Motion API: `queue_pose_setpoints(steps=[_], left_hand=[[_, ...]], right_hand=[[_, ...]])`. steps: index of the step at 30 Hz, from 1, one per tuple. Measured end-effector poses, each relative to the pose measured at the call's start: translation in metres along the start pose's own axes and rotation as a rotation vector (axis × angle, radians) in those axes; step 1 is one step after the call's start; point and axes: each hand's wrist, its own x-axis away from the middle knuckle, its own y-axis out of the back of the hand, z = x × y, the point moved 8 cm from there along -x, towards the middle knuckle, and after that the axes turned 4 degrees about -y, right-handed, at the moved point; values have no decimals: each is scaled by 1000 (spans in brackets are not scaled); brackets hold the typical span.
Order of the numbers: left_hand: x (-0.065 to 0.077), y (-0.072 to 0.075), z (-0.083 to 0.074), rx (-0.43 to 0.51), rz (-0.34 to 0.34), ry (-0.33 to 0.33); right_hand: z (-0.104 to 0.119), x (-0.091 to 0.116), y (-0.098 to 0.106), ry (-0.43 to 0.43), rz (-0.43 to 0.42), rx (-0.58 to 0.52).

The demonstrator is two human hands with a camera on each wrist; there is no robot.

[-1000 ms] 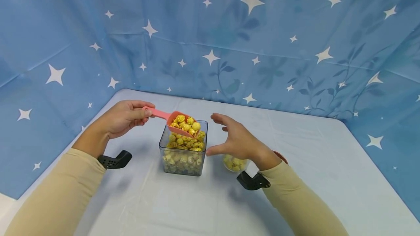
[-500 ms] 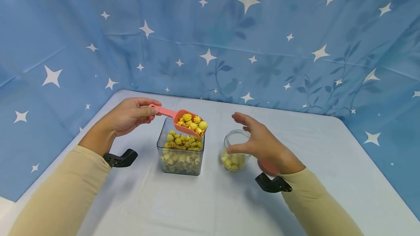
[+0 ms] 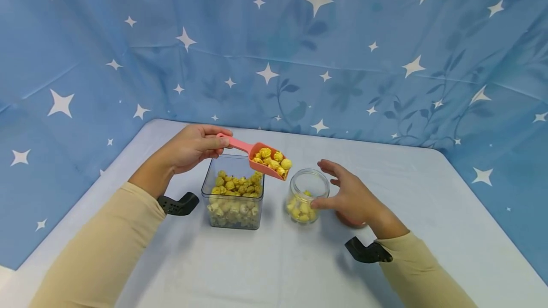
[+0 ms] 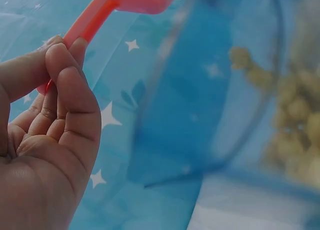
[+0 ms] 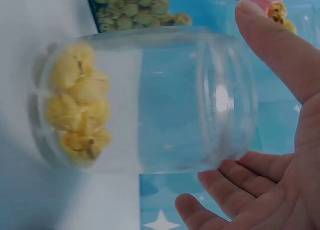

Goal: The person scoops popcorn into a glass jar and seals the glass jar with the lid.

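Note:
My left hand (image 3: pixel 192 149) pinches the end of the handle of a pink scoop (image 3: pixel 240 145) between thumb and fingers. Yellow popcorn (image 3: pixel 272 160) fills the scoop, which tilts down to the right between a clear square container (image 3: pixel 233 163) and a round clear jar (image 3: pixel 311 182). More popcorn lies in that container. A few pieces cover the bottom of the jar, as the right wrist view also shows. Around the jar's right side my right hand (image 3: pixel 354 198) is spread, thumb in front and fingers behind; whether the fingertips touch the glass I cannot tell.
A reddish round lid (image 3: pixel 348 221) lies on the white table (image 3: pixel 257 270), partly hidden behind my right hand. A blue curtain with stars (image 3: pixel 274 37) stands behind the table.
My left hand has carried the loaded scoop right, from over the square container towards the jar. My right hand has moved right from beside the container to the jar, uncovering the jar.

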Motion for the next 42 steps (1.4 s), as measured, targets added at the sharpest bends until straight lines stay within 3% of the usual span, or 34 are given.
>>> queue_pose_setpoints(steps=[13, 23, 42], left_hand=[[-19, -26, 2, 0, -10, 30], [-27, -46, -5, -46, -1, 29], [-31, -57, -18, -145, 21, 8]], right_hand=[[-19, 0, -15, -91, 5, -26], [-20, 0, -16, -96, 7, -17], [-22, 0, -16, -64, 3, -29]])
